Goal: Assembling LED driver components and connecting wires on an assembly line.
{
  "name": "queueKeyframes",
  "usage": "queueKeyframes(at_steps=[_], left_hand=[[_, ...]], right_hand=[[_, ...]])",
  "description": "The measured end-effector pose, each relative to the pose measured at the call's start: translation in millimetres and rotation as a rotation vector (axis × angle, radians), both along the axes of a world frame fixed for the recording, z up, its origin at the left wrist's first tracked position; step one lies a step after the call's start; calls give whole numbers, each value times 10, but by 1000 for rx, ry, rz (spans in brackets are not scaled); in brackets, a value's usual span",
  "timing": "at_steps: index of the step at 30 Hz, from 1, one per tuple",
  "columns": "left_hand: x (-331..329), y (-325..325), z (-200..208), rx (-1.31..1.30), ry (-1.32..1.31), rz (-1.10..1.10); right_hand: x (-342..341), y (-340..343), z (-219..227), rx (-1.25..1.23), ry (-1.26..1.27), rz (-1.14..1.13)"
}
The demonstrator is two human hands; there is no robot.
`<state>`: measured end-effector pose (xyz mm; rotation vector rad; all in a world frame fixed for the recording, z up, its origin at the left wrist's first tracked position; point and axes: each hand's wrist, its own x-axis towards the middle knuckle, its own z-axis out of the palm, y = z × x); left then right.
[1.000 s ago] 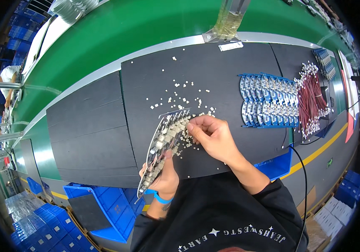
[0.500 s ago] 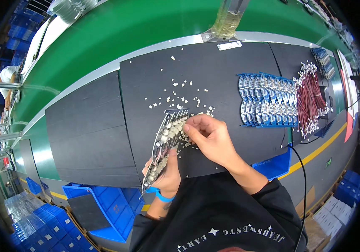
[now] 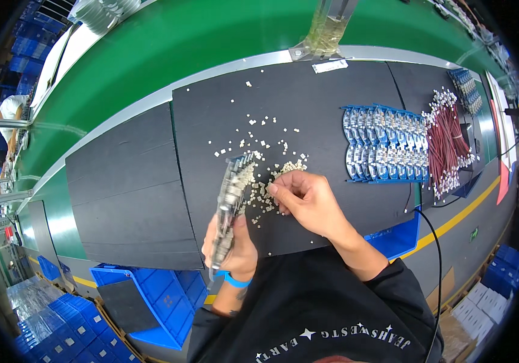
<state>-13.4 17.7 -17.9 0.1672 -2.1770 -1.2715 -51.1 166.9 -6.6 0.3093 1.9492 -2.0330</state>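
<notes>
My left hand [image 3: 235, 248] grips a long circuit board panel [image 3: 233, 193] by its lower end, tilted up on edge. Cream-coloured parts line the panel's face, blurred by motion. My right hand [image 3: 305, 199] is just right of it, with thumb and forefinger pinched together over a pile of small white connectors [image 3: 290, 167]. Whether a connector is between those fingertips is too small to make out. More loose connectors lie scattered on the black mat [image 3: 326, 206] beyond both hands.
Rows of blue circuit board panels [image 3: 386, 144] lie right of my hands. Beyond them is a bundle of dark red wires [image 3: 447, 142] with white ends. A metal post [image 3: 326, 30] stands at the far edge. Blue bins [image 3: 150, 302] sit below the near edge; a black cable [image 3: 438, 260] hangs at right.
The panel in my left hand has swung left and more upright. My right hand has come away from the panel and down slightly to the loose connectors.
</notes>
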Motion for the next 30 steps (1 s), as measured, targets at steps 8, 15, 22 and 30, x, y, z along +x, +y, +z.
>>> queueKeyframes(at_steps=[8,15,22,30], left_hand=[[-17,-27,14,28,9,-213],[-66,-45,-1,14,-25,-83],[-95,-50,60,36,-29,-329],[-86,-1,42,1,16,-262]], right_hand=[[-99,-115,85,-262,4,-51],[-8,-80,95,-174,18,-79],[-73,-105,162,-457,27,-64],[-28,-108,178,-354,-25,-66]])
